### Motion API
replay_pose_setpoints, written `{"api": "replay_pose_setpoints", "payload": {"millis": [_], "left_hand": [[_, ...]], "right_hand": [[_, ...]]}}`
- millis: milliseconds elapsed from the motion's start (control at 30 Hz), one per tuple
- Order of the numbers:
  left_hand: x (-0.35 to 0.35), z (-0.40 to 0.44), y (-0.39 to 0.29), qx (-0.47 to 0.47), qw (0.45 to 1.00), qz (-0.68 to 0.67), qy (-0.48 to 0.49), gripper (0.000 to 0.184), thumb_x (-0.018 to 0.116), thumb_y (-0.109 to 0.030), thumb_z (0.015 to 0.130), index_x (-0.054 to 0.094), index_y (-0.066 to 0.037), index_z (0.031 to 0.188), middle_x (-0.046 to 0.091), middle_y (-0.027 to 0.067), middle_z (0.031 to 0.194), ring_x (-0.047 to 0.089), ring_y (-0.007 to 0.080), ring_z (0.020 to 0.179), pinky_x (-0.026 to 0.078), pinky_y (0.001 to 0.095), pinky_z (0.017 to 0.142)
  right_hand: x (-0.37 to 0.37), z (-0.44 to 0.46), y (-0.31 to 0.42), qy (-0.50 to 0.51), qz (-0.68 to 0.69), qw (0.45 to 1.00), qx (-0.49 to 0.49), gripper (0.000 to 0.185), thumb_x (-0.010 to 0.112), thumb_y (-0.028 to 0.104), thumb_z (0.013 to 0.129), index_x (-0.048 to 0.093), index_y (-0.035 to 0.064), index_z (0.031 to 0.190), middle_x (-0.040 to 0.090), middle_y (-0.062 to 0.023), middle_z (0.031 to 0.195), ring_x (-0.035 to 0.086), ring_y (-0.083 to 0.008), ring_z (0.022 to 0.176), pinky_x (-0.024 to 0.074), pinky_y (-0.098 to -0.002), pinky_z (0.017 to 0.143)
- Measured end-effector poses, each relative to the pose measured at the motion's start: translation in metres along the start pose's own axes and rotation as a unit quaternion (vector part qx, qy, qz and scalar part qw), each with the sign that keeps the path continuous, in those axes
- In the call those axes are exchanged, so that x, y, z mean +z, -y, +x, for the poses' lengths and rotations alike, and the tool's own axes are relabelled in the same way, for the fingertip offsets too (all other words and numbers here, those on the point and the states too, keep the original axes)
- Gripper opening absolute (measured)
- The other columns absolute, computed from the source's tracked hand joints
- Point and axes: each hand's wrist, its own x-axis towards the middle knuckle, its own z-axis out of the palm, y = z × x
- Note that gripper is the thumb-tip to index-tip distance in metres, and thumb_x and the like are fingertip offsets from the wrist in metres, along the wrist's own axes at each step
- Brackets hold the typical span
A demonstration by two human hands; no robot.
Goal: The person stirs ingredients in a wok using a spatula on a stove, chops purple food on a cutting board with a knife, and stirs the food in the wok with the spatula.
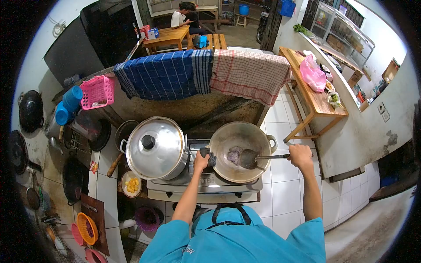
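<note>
My right hand is closed round the dark handle of a metal spatula, whose blade rests inside a large pan. Beside the blade lies a small purplish-brown mass of food. At the pan's left side, my left hand grips a dark cloth against the rim; the pan's handle there is hidden. The pan sits on the right of a gas stove. On the left burner stands a big lidded pot with a black knob.
A small bowl with yellow pieces stands left of the stove, near a wooden-handled pan. Blue and red-checked cloths hang over the partition behind. A wooden table stands right. A person sits in the background.
</note>
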Motion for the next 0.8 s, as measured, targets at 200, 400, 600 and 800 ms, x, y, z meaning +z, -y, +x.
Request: {"api": "replay_pose_setpoints", "payload": {"millis": [200, 400, 600, 800], "left_hand": [[0.004, 0.003, 0.006, -0.005, 1.0, -0.006, 0.001, 0.06, 0.063, -0.033, 0.073, 0.042, -0.003, 0.12, 0.057, 0.0236, 0.107, 0.055, 0.0384, 0.1, 0.043, 0.0425, 0.084], [0.01, 0.014, 0.02, 0.004, 1.0, -0.003, 0.009, 0.064, 0.063, -0.033, 0.073, 0.039, -0.002, 0.124, 0.056, 0.0252, 0.109, 0.055, 0.0391, 0.101, 0.042, 0.0424, 0.086], [0.0, 0.001, 0.0, -0.008, 1.0, 0.011, 0.015, 0.069, 0.062, -0.033, 0.074, 0.036, -0.002, 0.129, 0.055, 0.0252, 0.112, 0.054, 0.0391, 0.103, 0.042, 0.0421, 0.087], [0.002, 0.002, 0.003, -0.014, 0.999, 0.036, 0.002, 0.07, 0.062, -0.035, 0.074, 0.035, -0.002, 0.129, 0.053, 0.0241, 0.116, 0.052, 0.0386, 0.106, 0.041, 0.0423, 0.089]], "right_hand": [[0.011, 0.006, 0.005, -0.017, -0.009, 1.0, -0.008, 0.015, 0.072, 0.021, 0.069, 0.066, 0.0092, 0.077, 0.065, -0.0104, 0.077, 0.065, -0.0257, 0.074, 0.0503, -0.0377, 0.062], [0.008, 0.006, 0.001, -0.034, -0.008, 0.999, 0.003, 0.016, 0.072, 0.023, 0.07, 0.065, 0.0096, 0.077, 0.065, -0.0104, 0.078, 0.065, -0.0259, 0.074, 0.0499, -0.0382, 0.062], [0.007, 0.002, 0.001, -0.024, -0.007, 1.0, -0.001, 0.016, 0.072, 0.022, 0.069, 0.065, 0.0097, 0.077, 0.065, -0.0103, 0.076, 0.065, -0.0262, 0.073, 0.0496, -0.0383, 0.062], [0.013, 0.005, 0.001, -0.028, -0.022, 0.999, 0.003, 0.017, 0.072, 0.023, 0.069, 0.065, 0.0099, 0.078, 0.065, -0.01, 0.076, 0.065, -0.026, 0.073, 0.0493, -0.0385, 0.062]]}}
